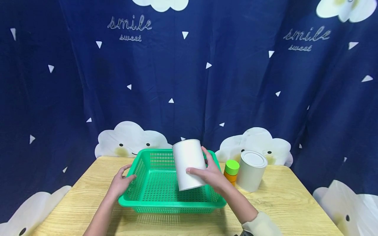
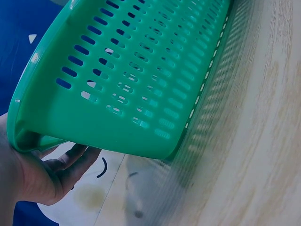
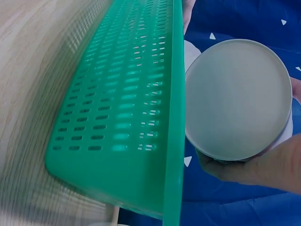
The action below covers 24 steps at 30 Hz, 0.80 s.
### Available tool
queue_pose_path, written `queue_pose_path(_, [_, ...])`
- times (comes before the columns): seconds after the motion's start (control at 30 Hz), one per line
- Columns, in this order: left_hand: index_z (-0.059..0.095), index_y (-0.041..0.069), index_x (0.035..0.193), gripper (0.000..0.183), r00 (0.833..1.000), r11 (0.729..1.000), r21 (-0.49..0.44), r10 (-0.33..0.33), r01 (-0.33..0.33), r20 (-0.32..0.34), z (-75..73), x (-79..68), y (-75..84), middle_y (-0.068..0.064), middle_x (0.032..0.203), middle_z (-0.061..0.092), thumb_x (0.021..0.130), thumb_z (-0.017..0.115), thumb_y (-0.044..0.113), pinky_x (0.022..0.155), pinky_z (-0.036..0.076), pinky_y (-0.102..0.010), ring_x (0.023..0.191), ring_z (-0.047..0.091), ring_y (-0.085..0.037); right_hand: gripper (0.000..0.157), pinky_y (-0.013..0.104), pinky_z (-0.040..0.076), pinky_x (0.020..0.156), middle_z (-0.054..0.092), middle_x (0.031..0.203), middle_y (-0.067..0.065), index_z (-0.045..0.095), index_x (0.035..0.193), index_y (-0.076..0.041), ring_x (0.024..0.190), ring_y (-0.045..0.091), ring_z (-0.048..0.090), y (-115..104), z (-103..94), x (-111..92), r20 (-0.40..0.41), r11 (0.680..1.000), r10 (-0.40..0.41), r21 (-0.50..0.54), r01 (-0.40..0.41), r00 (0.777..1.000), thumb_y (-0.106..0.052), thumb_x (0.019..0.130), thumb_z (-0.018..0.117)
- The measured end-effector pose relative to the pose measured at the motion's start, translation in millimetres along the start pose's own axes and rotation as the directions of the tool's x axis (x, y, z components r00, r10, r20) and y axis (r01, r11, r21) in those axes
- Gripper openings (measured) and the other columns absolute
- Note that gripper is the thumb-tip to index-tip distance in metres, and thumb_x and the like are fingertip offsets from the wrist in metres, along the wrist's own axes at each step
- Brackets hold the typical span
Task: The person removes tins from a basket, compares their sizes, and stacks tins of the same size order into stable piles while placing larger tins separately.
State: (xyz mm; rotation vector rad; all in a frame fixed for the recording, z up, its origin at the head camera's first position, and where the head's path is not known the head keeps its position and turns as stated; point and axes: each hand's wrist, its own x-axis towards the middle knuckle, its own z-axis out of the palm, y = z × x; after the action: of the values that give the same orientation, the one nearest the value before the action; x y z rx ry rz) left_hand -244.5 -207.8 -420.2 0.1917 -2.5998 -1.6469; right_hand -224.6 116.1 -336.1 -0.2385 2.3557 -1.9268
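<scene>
A green plastic basket (image 1: 172, 204) with slotted walls sits on the wooden table. My left hand (image 1: 119, 184) grips its left rim, thumb over the edge; in the left wrist view the fingers (image 2: 77, 165) lie beneath the rim. Above the basket's right half, my right hand (image 1: 213, 175) holds a white cylindrical can (image 1: 187, 164), tilted, with thumb on the near side and fingers around the right side. The can's flat round end (image 3: 237, 101) faces the right wrist camera, above the basket rim. Inside, the basket's visible floor shows bare mesh; the can hides part of it.
Right of the basket stand a small orange jar (image 1: 231, 178) with a green lid (image 1: 232, 166) and a second white can (image 1: 252, 172) with a lid. A dark blue curtain (image 1: 177, 75) with clouds and triangles hangs behind the wooden table (image 1: 283, 209).
</scene>
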Motion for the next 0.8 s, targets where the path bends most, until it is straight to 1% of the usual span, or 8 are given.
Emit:
queue_pose_path(0.07, [0.028, 0.002, 0.143, 0.058, 1.000, 1.000, 0.002, 0.005, -0.005, -0.001, -0.4, 0.4, 0.3, -0.034, 0.112, 0.055, 0.093, 0.052, 0.018, 0.063, 0.056, -0.039, 0.086, 0.064, -0.030, 0.097, 0.035, 0.053, 0.073, 0.040, 0.135, 0.019, 0.014, 0.148, -0.031, 0.097, 0.028, 0.059, 0, -3.2, -1, 0.001, 1.000, 0.006, 0.002, -0.006, 1.000, -0.027, 0.075, 0.077])
queue_pose_path(0.23, [0.027, 0.003, 0.143, 0.058, 1.000, 1.000, 0.004, 0.001, -0.001, 0.004, -0.6, -0.1, 0.6, -0.034, 0.114, 0.054, 0.093, 0.052, 0.019, 0.064, 0.055, -0.039, 0.088, 0.063, -0.030, 0.096, 0.036, 0.053, 0.072, 0.044, 0.133, 0.019, 0.015, 0.148, -0.033, 0.094, 0.026, 0.061, 1, -9.2, -5, 0.000, 1.000, 0.015, -0.002, -0.015, 1.000, -0.026, 0.074, 0.077])
queue_pose_path(0.43, [0.026, 0.004, 0.144, 0.059, 1.000, 1.000, -0.006, -0.016, 0.016, 0.002, 0.7, -0.1, 0.7, -0.033, 0.112, 0.054, 0.093, 0.052, 0.019, 0.063, 0.056, -0.040, 0.086, 0.064, -0.030, 0.096, 0.036, 0.053, 0.073, 0.044, 0.133, 0.019, 0.016, 0.148, -0.032, 0.097, 0.027, 0.060, 2, -17.8, -9, -0.009, 1.000, 0.008, -0.012, -0.008, 1.000, -0.024, 0.074, 0.077])
queue_pose_path(0.6, [0.026, 0.004, 0.144, 0.059, 1.000, 1.000, -0.012, -0.017, 0.017, 0.000, 1.2, 0.0, 0.4, -0.033, 0.113, 0.053, 0.093, 0.052, 0.020, 0.064, 0.056, -0.040, 0.087, 0.063, -0.031, 0.096, 0.036, 0.053, 0.075, 0.042, 0.134, 0.017, 0.016, 0.147, -0.035, 0.098, 0.028, 0.060, 4, -28.2, -12, -0.005, 1.000, 0.017, 0.004, -0.017, 1.000, -0.024, 0.074, 0.078])
queue_pose_path(0.8, [0.027, 0.005, 0.144, 0.059, 1.000, 1.000, -0.014, -0.019, 0.019, -0.001, 0.2, 0.3, -0.1, -0.032, 0.111, 0.055, 0.093, 0.053, 0.020, 0.063, 0.055, -0.039, 0.084, 0.064, -0.028, 0.096, 0.038, 0.054, 0.077, 0.039, 0.136, 0.020, 0.015, 0.148, -0.031, 0.102, 0.029, 0.059, 4, -38.7, -13, 0.010, 1.000, -0.007, 0.018, 0.007, 1.000, -0.022, 0.075, 0.076])
